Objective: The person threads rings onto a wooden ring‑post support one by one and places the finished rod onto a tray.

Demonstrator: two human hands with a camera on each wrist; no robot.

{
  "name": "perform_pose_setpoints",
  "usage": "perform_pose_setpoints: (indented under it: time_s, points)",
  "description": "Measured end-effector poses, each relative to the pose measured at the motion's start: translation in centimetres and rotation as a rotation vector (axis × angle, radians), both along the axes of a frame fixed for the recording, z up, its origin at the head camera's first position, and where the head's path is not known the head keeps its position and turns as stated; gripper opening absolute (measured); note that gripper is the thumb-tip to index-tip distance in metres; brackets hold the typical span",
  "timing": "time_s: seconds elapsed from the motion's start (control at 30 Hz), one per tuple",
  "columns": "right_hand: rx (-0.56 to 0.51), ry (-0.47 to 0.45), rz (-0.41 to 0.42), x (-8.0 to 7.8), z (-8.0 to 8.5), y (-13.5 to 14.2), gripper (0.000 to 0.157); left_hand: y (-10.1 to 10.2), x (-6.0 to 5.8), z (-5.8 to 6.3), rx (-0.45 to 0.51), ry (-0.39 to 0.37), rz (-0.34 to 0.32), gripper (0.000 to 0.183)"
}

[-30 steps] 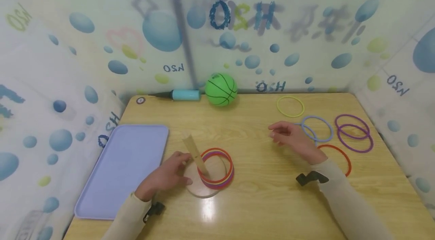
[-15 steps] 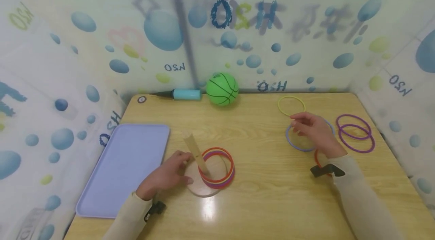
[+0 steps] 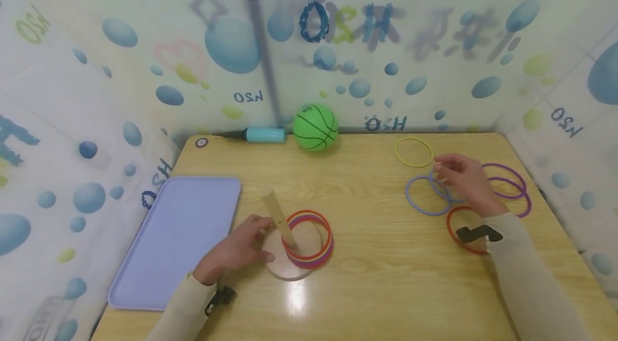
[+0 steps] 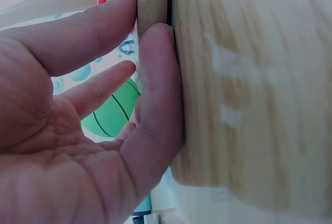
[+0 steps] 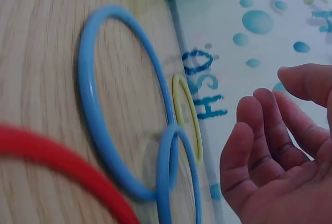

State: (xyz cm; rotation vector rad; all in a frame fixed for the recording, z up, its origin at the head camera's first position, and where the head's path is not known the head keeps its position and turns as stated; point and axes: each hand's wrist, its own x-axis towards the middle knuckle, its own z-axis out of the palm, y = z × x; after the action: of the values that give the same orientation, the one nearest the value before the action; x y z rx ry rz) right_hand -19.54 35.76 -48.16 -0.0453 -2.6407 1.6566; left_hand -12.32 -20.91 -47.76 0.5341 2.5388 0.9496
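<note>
While the L hand (image 3: 238,247) is resting against the round wooden base (image 3: 289,269), thumb & fingers spread apart, it's prob. steadying the peg (image 3: 279,219) & stacked rings (image 3: 330,244). W/ forearm (image 3: 521,271) extended fwd., the R hand (image 3: 461,177) is hovering near two overlapping blue rings (image 3: 429,214), fingers loosely bent, thumb apart, holding nothing.

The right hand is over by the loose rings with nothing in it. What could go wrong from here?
1. One blue ring overlaps the other blue ring, so lifting one might drag the other along.
2. The right hand is also close to the overlapping purple rings and could knock them.
3. The left hand touches the wooden base; a slip there might shift it and the stacked rings.
</note>
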Motion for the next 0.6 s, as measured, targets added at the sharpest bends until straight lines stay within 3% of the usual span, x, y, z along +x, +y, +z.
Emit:
perform_pose_setpoints:
  time_s: [0.27,0.47,0.6]
  points:
    - [0.051,0.033,-0.058,-0.1,-0.3,2.9,0.049,-0.1,-0.1,-0.2,0.005,0.007,-0.003,0.063]
    - [0.267,0.036,-0.094,0.0,-0.4,4.7,0.051,-0.1,0.0,-0.2,0.014,0.005,-0.002,0.063]
    - [0.366,0.013,-0.056,0.1,-0.3,5.3,0.051,-0.1,0.0,-0.1,0.013,-0.004,-0.006,0.063]
